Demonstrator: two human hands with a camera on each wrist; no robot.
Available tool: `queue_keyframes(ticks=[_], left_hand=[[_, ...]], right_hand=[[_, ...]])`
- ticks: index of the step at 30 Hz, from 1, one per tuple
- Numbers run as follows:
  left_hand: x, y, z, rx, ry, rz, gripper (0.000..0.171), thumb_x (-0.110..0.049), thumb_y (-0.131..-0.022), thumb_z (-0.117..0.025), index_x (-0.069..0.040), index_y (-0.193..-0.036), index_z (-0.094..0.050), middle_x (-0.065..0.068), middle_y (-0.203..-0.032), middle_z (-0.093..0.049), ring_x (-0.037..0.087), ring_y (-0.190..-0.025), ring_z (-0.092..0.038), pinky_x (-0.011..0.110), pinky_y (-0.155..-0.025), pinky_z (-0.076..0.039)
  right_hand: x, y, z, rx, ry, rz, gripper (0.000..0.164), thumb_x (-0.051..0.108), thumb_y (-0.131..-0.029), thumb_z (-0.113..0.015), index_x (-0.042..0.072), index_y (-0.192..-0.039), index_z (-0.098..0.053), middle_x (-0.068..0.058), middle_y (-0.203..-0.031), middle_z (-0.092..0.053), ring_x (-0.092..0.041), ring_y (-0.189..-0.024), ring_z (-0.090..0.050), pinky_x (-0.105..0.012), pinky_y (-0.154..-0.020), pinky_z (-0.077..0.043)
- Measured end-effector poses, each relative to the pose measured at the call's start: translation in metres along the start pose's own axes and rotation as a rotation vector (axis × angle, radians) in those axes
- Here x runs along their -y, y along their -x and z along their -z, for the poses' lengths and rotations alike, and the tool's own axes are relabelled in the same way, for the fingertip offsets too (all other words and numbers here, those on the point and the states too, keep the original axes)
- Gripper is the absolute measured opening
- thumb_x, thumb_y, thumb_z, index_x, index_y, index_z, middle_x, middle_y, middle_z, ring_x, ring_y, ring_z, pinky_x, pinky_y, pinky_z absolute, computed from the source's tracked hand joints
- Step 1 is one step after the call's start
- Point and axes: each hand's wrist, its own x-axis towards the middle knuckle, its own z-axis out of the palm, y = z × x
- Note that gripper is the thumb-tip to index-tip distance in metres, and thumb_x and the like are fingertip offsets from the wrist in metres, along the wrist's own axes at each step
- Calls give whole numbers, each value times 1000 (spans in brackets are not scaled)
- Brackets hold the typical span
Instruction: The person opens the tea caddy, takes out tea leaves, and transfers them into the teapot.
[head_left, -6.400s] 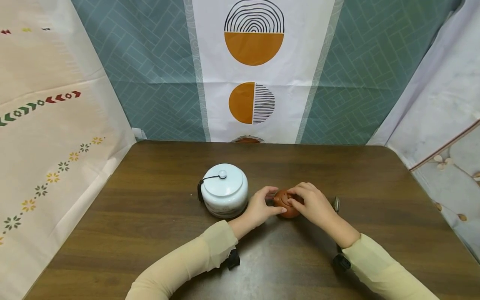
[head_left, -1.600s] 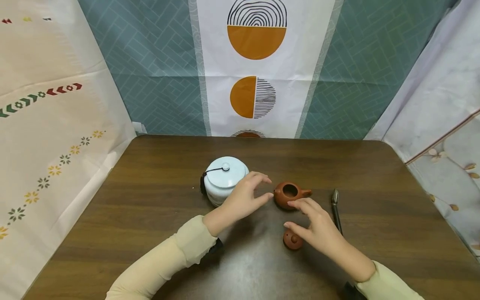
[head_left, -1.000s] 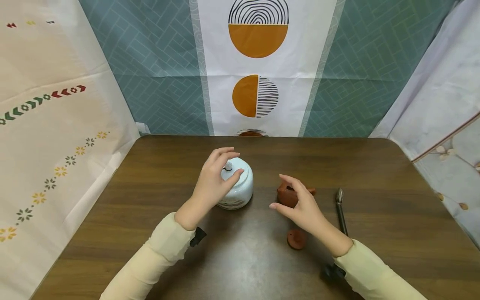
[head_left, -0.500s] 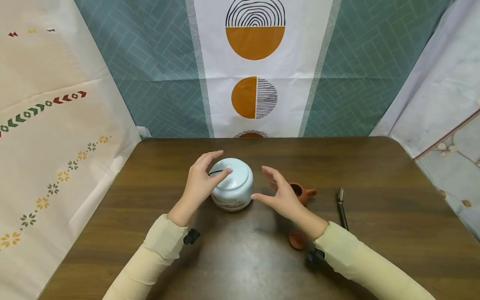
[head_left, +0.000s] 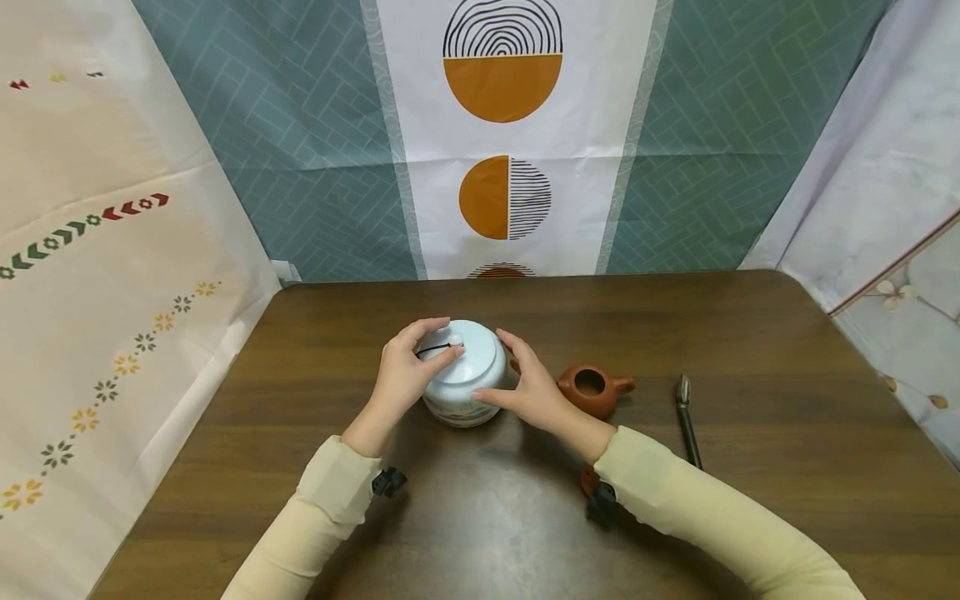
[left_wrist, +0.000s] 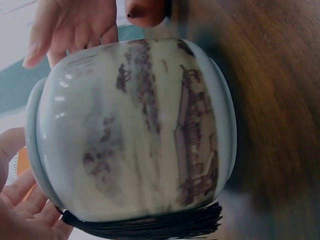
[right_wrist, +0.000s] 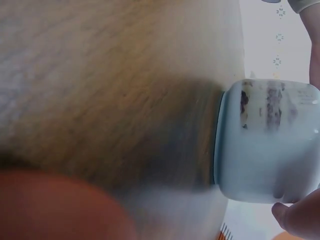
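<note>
A pale blue-white lidded jar (head_left: 463,392), painted with a brown landscape, stands upright on the table. Its lid has a round knob (head_left: 455,339) with a dark cord; a black tassel (left_wrist: 150,226) hangs down the side in the left wrist view. My left hand (head_left: 399,367) reaches over the lid, thumb beside the knob and fingers spread. At the jar's right side, my right hand (head_left: 531,385) has thumb and fingers parted around its edge. A reddish-brown teapot (head_left: 590,406) sits uncovered just right of that hand. Its small lid (head_left: 588,480) lies nearer me, partly hidden by the wrist.
A slim black-handled tool with a metallic tip (head_left: 686,421) lies right of the teapot, its near end behind my right sleeve. The brown wooden table (head_left: 337,333) ends at a patterned cloth backdrop (head_left: 322,183), with light cloths at both sides.
Earlier both hands were at the covered teapot; its lid then came off onto the table. Since then, first the left hand and then the right have moved left to the jar.
</note>
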Motion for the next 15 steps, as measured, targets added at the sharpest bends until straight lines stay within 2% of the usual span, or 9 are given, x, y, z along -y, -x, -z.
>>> queue_keyframes(ticks=[5,10,15], left_hand=[[4,-1,-3,-10,1,-8,38,-11,-79,-78,-4,-114,-67,12,-116,-67,25,-110,-61,41,-94,-49],[7,-4,-6,-3,5,-26,34,-12,-80,-77,-3,-112,-69,14,-117,-67,26,-118,-58,41,-99,-47],[7,-5,-7,-7,47,16,31,-12,-80,-77,-4,-109,-71,15,-117,-67,24,-124,-54,41,-103,-45]], right_hand=[[0,-5,-5,-5,4,-27,92,21,-79,-79,0,-149,-22,-19,-150,-28,-31,-137,-33,-47,-112,-33],[-2,-7,-6,-28,13,-55,92,21,-79,-79,-1,-148,-24,-19,-149,-31,-31,-135,-36,-46,-111,-34],[-3,-8,-6,-35,22,-64,91,20,-78,-80,-2,-148,-25,-19,-148,-33,-30,-135,-37,-44,-112,-34]])
